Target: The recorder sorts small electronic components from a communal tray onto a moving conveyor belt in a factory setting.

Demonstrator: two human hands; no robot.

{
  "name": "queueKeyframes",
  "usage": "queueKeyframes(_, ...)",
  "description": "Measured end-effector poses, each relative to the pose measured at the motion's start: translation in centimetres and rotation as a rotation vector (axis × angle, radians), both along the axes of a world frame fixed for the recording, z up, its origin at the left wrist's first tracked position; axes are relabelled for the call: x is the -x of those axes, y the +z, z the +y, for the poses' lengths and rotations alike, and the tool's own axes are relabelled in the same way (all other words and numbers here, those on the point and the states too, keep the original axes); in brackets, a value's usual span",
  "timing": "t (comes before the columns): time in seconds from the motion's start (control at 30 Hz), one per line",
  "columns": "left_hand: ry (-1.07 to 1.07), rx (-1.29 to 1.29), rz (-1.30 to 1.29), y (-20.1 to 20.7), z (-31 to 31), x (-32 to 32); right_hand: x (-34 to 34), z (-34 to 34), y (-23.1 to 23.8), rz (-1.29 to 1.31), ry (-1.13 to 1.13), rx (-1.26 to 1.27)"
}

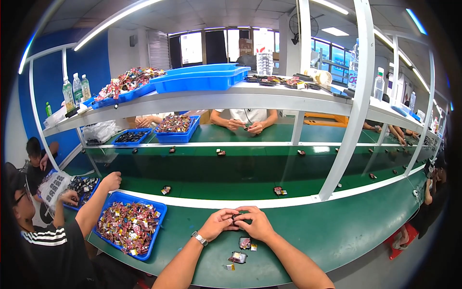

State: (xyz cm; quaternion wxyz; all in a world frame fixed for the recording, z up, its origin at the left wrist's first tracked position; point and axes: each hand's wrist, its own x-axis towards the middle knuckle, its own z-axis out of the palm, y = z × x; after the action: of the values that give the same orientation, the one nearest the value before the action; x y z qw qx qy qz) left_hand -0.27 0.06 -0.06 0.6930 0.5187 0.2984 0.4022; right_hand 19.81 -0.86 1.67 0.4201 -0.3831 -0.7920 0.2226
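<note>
My left hand (pixel 218 225) and my right hand (pixel 254 224) meet over the green bench, fingers closed around a small black casing (pixel 236 219). Fingers cover most of it, so its details are hidden. Just below my hands on the bench lies a small electronic unit (pixel 245 242) with a reddish board and a yellow-and-white tab. Nearer to me rests another unit (pixel 237 257) in a clear-and-black casing, with a small white-and-yellow piece (pixel 230 267) beside it. To the left of my left forearm stands a blue tray (pixel 161 231) heaped with small red-and-yellow electronic parts (pixel 129 224).
A green conveyor belt (pixel 231 172) carrying spaced-out units runs beyond the white rail (pixel 202 201). A co-worker (pixel 43 241) at left reaches toward the belt. Overhead, a white shelf (pixel 202 98) holds blue trays (pixel 202 79) and bottles. A slanted white post (pixel 353 106) rises at right.
</note>
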Motion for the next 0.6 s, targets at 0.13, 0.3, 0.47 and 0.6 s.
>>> queueKeyframes(0.13, 0.003, 0.004, -0.012, -0.37, 0.18, 0.03, 0.31, -0.10, -0.45, -0.009, -0.033, 0.019)
queueKeyframes(0.3, 0.015, 0.008, -0.007, -0.16, 0.14, -0.12, 0.19, 0.09, -0.60, 0.029, -0.020, 0.066)
queueKeyframes(0.47, 0.029, 0.005, -0.015, -0.26, 0.13, 0.02, 0.67, -0.16, -0.48, 0.017, -0.067, 0.007)
queueKeyframes(0.6, 0.049, -0.002, 0.012, -0.29, 0.06, -0.32, 0.92, -0.16, -1.03, 0.018, -0.089, 0.009)
